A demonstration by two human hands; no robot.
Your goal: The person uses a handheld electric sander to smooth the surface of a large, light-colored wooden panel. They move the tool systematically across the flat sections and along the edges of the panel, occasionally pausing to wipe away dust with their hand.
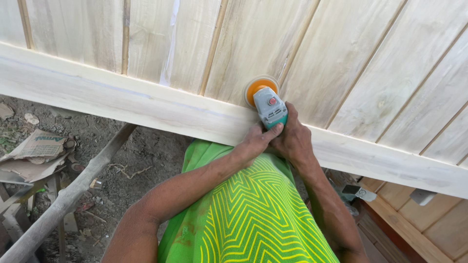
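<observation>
Both hands wrap the grinder [269,107]: left hand [253,142] and right hand [293,140] each keep a clamped grip on its body, steadying the orange disc [254,89] against the pale wooden panel [360,63] above the frame rail [146,104]

Single head view, looking steeply down, close over the hands

Pale raw wood panel [341,53], matt and dusty, with grooved boards above a smooth unfinished rail [146,104] crossing the frame. Centre: grinder [270,108] in grey and teal matt plastic, with an orange disc [256,90]. Bottom: glossy green cloth [253,219] printed with yellow zigzags. Lower left: rough weathered pole [63,199] and crumpled brown cardboard [36,151] on gritty soil.
</observation>
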